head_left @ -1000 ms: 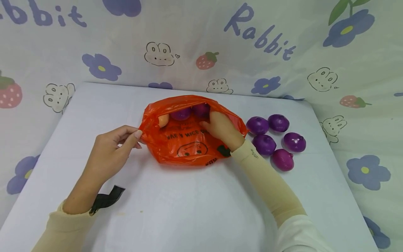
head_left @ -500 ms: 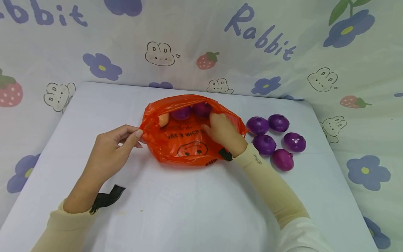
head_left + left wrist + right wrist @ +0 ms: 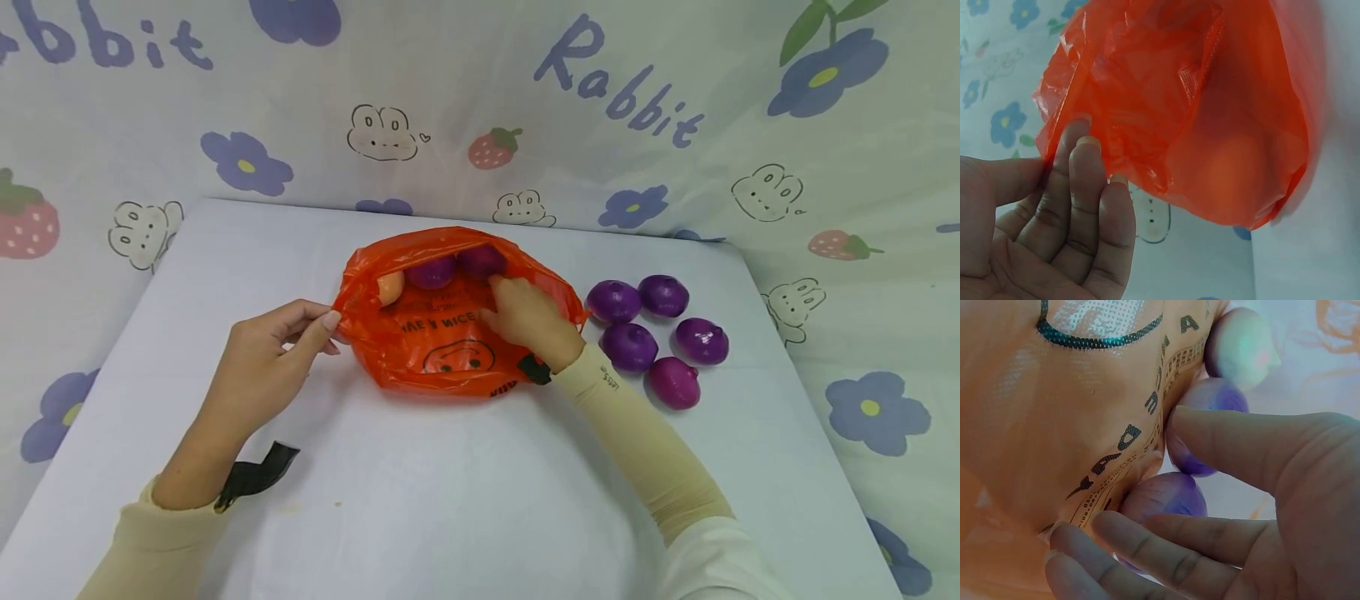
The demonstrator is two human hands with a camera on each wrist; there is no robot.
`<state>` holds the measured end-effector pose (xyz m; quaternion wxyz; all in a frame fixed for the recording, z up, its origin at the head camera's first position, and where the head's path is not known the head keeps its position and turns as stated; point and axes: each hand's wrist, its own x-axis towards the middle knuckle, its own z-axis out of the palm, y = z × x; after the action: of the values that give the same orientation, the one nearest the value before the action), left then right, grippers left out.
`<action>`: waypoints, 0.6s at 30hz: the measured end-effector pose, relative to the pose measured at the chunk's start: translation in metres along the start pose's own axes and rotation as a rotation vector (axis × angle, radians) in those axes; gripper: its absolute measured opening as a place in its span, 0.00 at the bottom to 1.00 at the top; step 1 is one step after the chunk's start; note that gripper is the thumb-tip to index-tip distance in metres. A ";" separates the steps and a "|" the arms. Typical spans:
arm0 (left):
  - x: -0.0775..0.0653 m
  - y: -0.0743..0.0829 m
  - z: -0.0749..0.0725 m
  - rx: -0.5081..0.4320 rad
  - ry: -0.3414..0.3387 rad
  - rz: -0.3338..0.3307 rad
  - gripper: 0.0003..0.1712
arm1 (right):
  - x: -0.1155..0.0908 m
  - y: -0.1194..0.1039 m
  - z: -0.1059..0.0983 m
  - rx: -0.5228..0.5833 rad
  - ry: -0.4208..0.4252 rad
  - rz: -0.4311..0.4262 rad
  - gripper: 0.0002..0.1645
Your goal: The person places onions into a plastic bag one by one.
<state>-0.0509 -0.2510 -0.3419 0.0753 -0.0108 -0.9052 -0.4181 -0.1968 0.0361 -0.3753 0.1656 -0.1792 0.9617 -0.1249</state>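
An orange-red plastic bag (image 3: 461, 358) lies on its side with its mouth toward me. My left hand (image 3: 266, 367) pinches the left edge of its mouth between thumb and fingertips. Inside sit two purple onions (image 3: 431, 272) and a round yellow-orange thing (image 3: 390, 287), partly covered by the bag. My right hand (image 3: 532, 321) reaches into the mouth, fingers loosely spread and holding nothing. In the right wrist view, the thumb overlaps one purple onion (image 3: 1194, 453), and the fingers lie below another onion (image 3: 1169, 497).
Several purple onions (image 3: 630, 347) lie in a group on the white table (image 3: 465, 492), right of the bag. A black strap (image 3: 262, 471) sticks out from the left wrist. Behind the table hangs a patterned cloth (image 3: 435, 92).
My right hand has drawn back slightly toward me, and more of the right-hand onion in the bag shows. My left hand keeps its hold on the bag's edge.
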 end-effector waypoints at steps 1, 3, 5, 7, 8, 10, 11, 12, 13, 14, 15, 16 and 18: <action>0.000 0.000 0.000 -0.001 0.000 0.000 0.14 | 0.000 0.000 0.000 0.001 0.003 -0.003 0.23; 0.000 0.000 0.000 -0.003 0.000 0.002 0.13 | 0.000 0.001 0.001 0.002 0.009 -0.012 0.23; 0.000 0.000 0.000 -0.006 0.001 0.006 0.13 | 0.000 0.001 0.000 0.003 0.015 -0.021 0.23; 0.000 0.000 0.000 -0.009 0.003 0.011 0.13 | -0.001 0.001 0.000 0.006 0.020 -0.032 0.23; 0.000 -0.001 0.000 -0.009 0.004 0.013 0.13 | -0.002 0.001 0.000 0.008 0.021 -0.037 0.23; 0.000 -0.001 0.000 -0.009 0.004 0.015 0.13 | -0.004 0.001 -0.001 0.013 0.023 -0.044 0.23; 0.000 -0.001 0.000 -0.009 0.004 0.016 0.13 | -0.005 0.000 -0.002 0.014 0.025 -0.049 0.23; 0.000 -0.001 0.000 -0.008 0.004 0.017 0.12 | -0.006 0.000 -0.003 0.013 0.025 -0.052 0.24; 0.000 -0.001 0.000 -0.008 0.004 0.016 0.12 | -0.007 0.000 -0.004 0.013 0.027 -0.057 0.24; 0.000 -0.001 0.000 -0.008 0.005 0.016 0.12 | -0.009 -0.001 -0.005 0.011 0.028 -0.063 0.25; 0.000 -0.001 0.000 -0.009 0.006 0.016 0.12 | -0.011 -0.001 -0.006 0.009 0.030 -0.067 0.26; 0.000 -0.001 0.000 -0.010 0.007 0.017 0.12 | -0.013 -0.002 -0.007 0.009 0.033 -0.075 0.27; 0.000 -0.002 0.000 -0.012 0.009 0.016 0.12 | -0.017 -0.002 -0.009 0.009 0.040 -0.096 0.29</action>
<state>-0.0515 -0.2518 -0.3434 0.0828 -0.0166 -0.9023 -0.4228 -0.1843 0.0427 -0.3619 0.1409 -0.2219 0.9545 -0.1406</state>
